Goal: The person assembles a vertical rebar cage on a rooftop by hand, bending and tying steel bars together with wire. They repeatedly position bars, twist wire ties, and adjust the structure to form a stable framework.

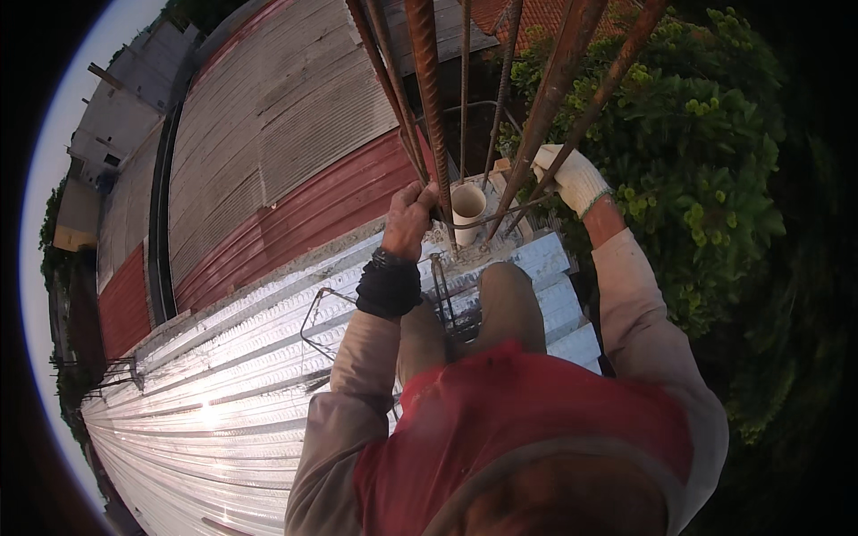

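While bars (427, 80) rise rusty, ribbed | left hand (410, 214) curled, hold unclear | right hand (576, 186) gloved, grip: cannot tell

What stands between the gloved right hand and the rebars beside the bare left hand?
In this view, a thick slanting rebar, the white pipe and two thinner rebars stand between the gloved right hand and the rebars beside the left hand; depth is hard to judge.

We count one left hand (410, 217), one right hand (570, 174), one white glove (584, 189), one black wristband (389, 284), one pale pipe (468, 214), two knees (512, 295) and, as far as we can tell, seven upright bars (431, 107).
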Demonstrator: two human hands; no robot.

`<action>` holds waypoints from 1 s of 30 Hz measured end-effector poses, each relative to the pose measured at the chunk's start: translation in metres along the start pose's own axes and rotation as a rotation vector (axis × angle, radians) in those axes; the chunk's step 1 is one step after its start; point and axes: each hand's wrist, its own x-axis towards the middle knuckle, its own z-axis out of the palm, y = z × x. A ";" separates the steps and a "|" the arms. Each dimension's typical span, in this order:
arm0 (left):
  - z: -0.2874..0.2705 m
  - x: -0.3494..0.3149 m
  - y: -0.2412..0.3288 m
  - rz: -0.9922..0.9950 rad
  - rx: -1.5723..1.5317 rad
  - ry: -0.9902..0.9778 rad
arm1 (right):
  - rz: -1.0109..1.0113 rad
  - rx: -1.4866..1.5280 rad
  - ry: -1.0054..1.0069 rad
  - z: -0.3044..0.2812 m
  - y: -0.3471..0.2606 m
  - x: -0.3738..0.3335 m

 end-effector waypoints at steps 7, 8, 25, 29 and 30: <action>-0.002 -0.009 0.043 0.065 0.004 -0.118 | -0.112 0.171 -0.085 -0.016 -0.034 -0.013; 0.000 -0.011 0.045 0.053 -0.005 -0.103 | -0.108 0.160 -0.106 -0.020 -0.033 -0.009; -0.005 -0.071 0.307 0.519 -0.205 -0.001 | -0.490 0.442 -0.128 -0.037 -0.270 -0.127; -0.009 -0.075 0.317 0.404 -0.240 0.014 | -0.482 0.358 -0.127 -0.040 -0.284 -0.133; -0.007 -0.075 0.319 0.406 -0.253 0.004 | -0.479 0.351 -0.143 -0.042 -0.284 -0.135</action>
